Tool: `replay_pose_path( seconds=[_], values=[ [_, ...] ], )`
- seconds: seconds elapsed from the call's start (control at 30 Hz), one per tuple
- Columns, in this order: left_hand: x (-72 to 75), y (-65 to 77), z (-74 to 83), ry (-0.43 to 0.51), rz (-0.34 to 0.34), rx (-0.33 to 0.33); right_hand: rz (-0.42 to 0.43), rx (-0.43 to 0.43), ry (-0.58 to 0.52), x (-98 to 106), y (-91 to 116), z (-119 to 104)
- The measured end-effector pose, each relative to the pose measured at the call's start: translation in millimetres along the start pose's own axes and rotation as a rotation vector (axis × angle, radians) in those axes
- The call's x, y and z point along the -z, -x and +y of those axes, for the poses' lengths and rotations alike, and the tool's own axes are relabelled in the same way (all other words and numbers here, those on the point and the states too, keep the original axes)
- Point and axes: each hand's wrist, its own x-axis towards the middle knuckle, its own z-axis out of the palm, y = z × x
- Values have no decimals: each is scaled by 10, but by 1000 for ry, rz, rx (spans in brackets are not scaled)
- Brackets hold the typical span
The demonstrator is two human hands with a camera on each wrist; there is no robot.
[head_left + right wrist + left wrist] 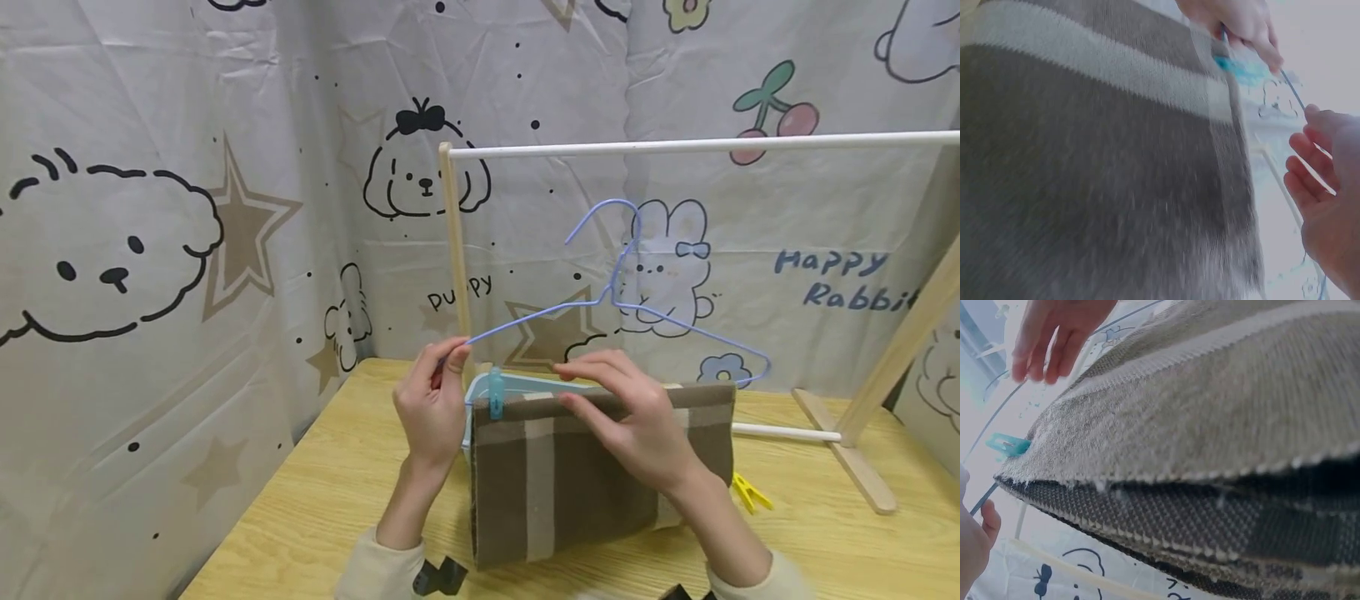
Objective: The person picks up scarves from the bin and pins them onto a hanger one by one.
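A blue wire clothes hanger (540,313) is held up over the table, its hook at the top. Over its lower bar hangs a folded brown knitted cloth (592,500) with pale stripes. A teal clothespin (496,394) clips the cloth's top left corner, and also shows in the left wrist view. My left hand (435,412) pinches the hanger's left end between thumb and fingers, beside the clothespin. At the cloth's upper edge is my right hand (641,421), thumb and fingers apart and extended; the right wrist view shows nothing gripped in its fingers (1313,181).
Behind the cloth stands a light blue basket (525,382), mostly hidden. A yellow clothespin (750,492) lies on the wooden table (315,500) to the right. A wooden rack with a white top rod (705,146) spans the back, its right foot (847,458) on the table.
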Motion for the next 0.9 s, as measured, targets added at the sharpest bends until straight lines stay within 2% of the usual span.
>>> replay_pose_path(
  seconds=[0.07, 0.3, 0.57, 0.7, 0.9],
  values=[
    [9, -5, -17, 4, 3, 6, 23, 19, -4, 79, 64, 35],
    [37, -21, -68, 1, 17, 26, 52, -22, 24, 305, 293, 132],
    [68, 2, -62, -3, 18, 40, 51, -172, -47, 635, 477, 139],
    [58, 4, -65, -2, 12, 43, 50, -206, -2, 807, 525, 147],
    [44, -6, -78, -2, 18, 53, -32, -324, 131, 1033, 547, 214]
  ],
)
